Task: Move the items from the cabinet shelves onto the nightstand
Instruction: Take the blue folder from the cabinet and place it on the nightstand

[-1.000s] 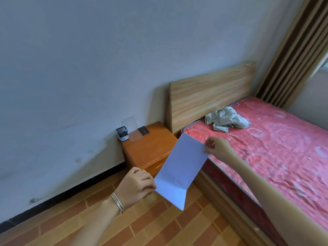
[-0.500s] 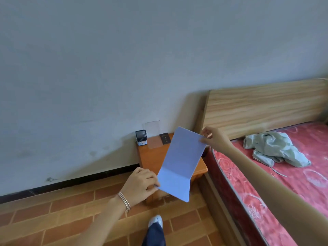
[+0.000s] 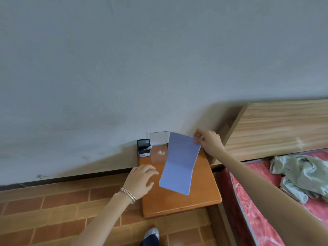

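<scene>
A pale blue folded sheet (image 3: 179, 164) hangs over the orange wooden nightstand (image 3: 198, 201). My right hand (image 3: 209, 142) pinches its top right corner. Its lower flap reaches down to about the nightstand top. My left hand (image 3: 142, 180) hovers just left of the sheet's lower edge, fingers spread and holding nothing. A black pen holder (image 3: 143, 150) stands at the nightstand's back left corner. Beside it a clear acrylic stand (image 3: 158, 144) leans against the wall.
A wooden headboard (image 3: 276, 128) and a bed with a red mattress (image 3: 248, 201) lie right of the nightstand. A grey-green cloth (image 3: 301, 174) is crumpled on the bed. Brick-pattern floor (image 3: 62, 210) spreads to the left, and my shoe (image 3: 150, 233) shows below.
I have stepped up to the nightstand and now look down on it. My left hand has let go of the sheet's lower edge; my right hand still holds the top corner.
</scene>
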